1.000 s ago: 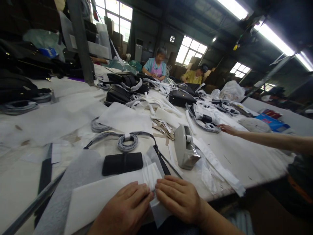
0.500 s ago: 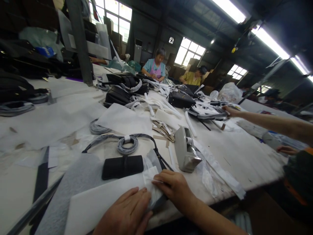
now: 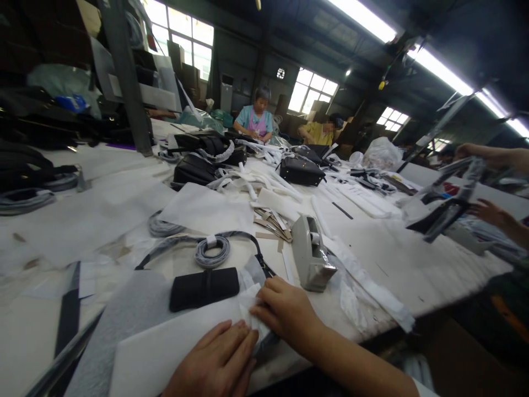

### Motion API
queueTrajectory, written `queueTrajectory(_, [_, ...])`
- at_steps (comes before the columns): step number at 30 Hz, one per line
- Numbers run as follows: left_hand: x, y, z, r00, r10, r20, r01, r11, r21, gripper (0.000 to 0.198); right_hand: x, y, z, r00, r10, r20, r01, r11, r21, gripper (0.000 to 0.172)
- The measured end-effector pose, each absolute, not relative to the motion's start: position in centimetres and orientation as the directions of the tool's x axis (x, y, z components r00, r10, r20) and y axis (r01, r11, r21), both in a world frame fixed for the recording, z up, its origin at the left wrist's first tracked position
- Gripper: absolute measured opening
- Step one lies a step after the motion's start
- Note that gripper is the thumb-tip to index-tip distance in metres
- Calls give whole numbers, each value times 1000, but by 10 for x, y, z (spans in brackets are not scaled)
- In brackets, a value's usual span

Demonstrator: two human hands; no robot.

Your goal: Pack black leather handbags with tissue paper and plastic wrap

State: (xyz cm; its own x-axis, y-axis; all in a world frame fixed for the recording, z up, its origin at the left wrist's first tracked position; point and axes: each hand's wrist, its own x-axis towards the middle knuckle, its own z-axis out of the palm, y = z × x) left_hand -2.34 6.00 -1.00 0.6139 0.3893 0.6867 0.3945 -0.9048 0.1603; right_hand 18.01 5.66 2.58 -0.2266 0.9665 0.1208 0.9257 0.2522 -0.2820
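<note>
My left hand (image 3: 219,355) is closed at the near end of a white paper sheet (image 3: 165,336), its fingers pressed together on the paper. Beside it, my right hand (image 3: 291,314) pinches a crumpled piece of thin white paper (image 3: 248,300). Under both hands lies something in a cloudy wrap, mostly hidden. A black flat case with a band (image 3: 204,288) rests just beyond the sheet. Behind that are a wrapped coiled strap (image 3: 212,251) and a dark strap (image 3: 243,236). A grey tape dispenser (image 3: 312,253) stands to the right of my right hand.
Cardboard strips (image 3: 270,223) lie behind the dispenser. Black bags (image 3: 301,170) and white wrapping fill the table's middle. At right, a co-worker's hands (image 3: 491,212) hold a black item with wrapped straps (image 3: 442,212). A metal post (image 3: 124,77) rises at left.
My right hand has shifted slightly left, closer to my left hand, still pinching paper. The co-worker at right has lifted the black strapped item off the table and drawn it rightward.
</note>
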Motion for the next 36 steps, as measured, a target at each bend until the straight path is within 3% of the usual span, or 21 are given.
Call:
queueTrajectory(5, [-26,58,-8,658,401,638,375,-908,185,31,184,69,27,-139,989,-44,895,107,-433,19])
queueTrajectory(8, [-28,58,-5,684,418,598,378,-904,200,32,184,77,27,-112,990,-87,889,61,-453,22])
queueTrajectory(15, [-27,60,-3,782,317,536,380,-925,-7,30,184,83,24,-135,991,-10,907,120,-404,30])
queueTrajectory(19, [-27,57,-6,817,341,465,402,-915,-35,38,182,91,22,-81,997,-13,919,70,-387,39])
queueTrajectory(26, [-26,55,-9,806,394,442,444,-896,-10,49,195,78,37,-2,993,116,872,58,-485,18])
queueTrajectory(31, [-26,60,-11,812,323,487,411,-908,-83,48,268,42,75,331,882,336,765,-42,-642,20])
queueTrajectory(34, [-27,65,-16,813,264,520,389,-910,-146,45,313,33,84,527,817,236,658,-215,-722,24])
queueTrajectory(36, [-28,68,-20,815,214,538,370,-907,-199,45,331,35,79,563,819,115,584,-296,-756,27])
